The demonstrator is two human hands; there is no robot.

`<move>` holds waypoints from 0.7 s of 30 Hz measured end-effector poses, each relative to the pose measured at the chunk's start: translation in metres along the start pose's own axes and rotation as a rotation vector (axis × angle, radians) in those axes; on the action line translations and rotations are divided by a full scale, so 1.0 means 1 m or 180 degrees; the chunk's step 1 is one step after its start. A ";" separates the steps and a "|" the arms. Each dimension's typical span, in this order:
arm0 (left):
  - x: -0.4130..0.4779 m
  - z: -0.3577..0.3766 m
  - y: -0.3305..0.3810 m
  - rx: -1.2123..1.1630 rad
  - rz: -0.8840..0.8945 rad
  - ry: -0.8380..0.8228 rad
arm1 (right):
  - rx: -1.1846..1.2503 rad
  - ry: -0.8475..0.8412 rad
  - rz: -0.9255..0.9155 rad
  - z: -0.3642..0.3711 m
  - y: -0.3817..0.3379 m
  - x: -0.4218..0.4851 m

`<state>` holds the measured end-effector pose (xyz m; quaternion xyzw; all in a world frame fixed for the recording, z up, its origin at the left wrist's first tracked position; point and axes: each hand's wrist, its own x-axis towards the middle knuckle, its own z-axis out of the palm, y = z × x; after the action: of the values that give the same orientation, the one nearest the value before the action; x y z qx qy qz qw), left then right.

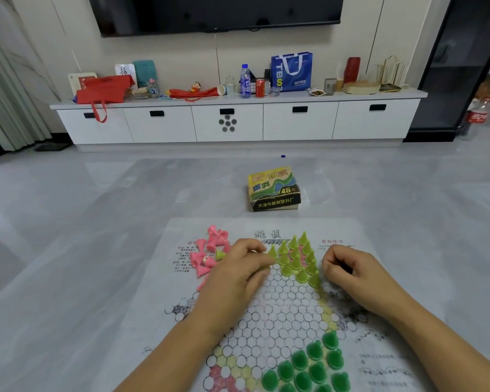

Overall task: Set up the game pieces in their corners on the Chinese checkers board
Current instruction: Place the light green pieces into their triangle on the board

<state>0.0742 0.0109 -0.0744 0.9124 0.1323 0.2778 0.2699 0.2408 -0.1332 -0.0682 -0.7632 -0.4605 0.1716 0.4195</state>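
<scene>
A paper Chinese checkers board (283,309) lies on the grey floor in front of me. Several light green cone pieces (296,260) stand upright in its far corner. Several dark green pieces (309,366) fill the near corner. A loose heap of pink pieces (210,253) lies at the board's far left, with one light green piece (220,254) on its side among them. My left hand (241,274) rests just left of the light green group, fingers curled at a piece by its left edge. My right hand (348,271) is curled just right of that group; nothing shows in it.
The game's cardboard box (275,189) stands on the floor beyond the board. A small blue piece (283,156) lies farther off. A white TV cabinet (235,121) with bottles, cans and bags runs along the wall. A cola bottle (477,116) stands at the right.
</scene>
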 end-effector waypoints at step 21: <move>0.004 0.002 0.001 0.0322 -0.0358 -0.0056 | 0.0005 0.0021 0.0079 0.001 0.000 0.000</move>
<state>0.0785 0.0107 -0.0735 0.9184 0.1949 0.2472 0.2398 0.2398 -0.1321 -0.0685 -0.7691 -0.4495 0.1747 0.4195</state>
